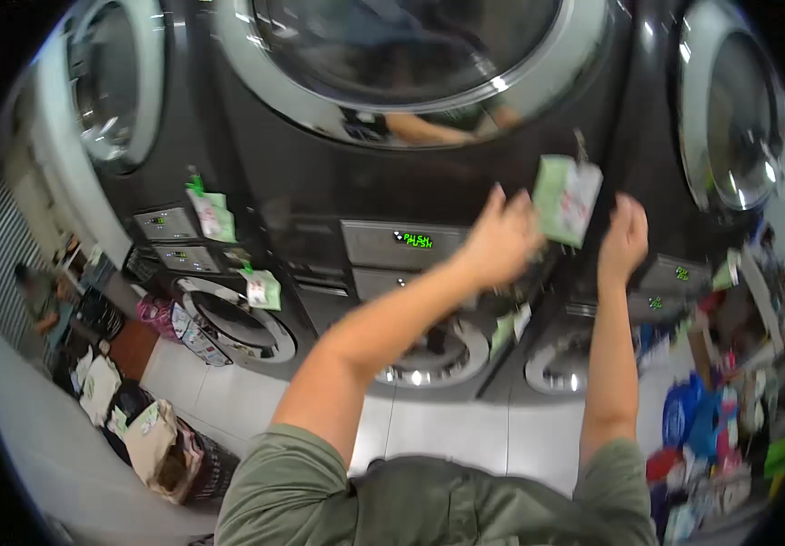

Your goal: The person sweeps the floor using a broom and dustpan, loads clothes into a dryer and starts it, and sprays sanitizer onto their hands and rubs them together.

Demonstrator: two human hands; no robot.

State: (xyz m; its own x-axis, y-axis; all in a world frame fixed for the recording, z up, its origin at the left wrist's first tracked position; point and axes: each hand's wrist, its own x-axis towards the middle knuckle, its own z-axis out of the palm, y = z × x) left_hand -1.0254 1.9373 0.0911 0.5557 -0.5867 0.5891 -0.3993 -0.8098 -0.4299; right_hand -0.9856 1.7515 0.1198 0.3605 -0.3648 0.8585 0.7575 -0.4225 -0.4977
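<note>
A green and white paper slip (567,200) hangs from a clip on the dark front of the middle dryer, below its large round door (410,55). My left hand (506,238) is just left of the slip, fingers bent and partly blurred; whether it touches the slip or holds anything small is unclear. To the right of the slip, apart from it, my right hand (626,232) is raised with its fingers curled together, and what they hold, if anything, cannot be made out. A display panel (406,244) with green lettering is left of my left hand.
Lower washers (433,355) line the floor. More slips hang at the left (214,216). A laundry basket (213,469) stands lower left, and a person (42,300) is at the far left. Colourful bags (688,414) crowd the right side.
</note>
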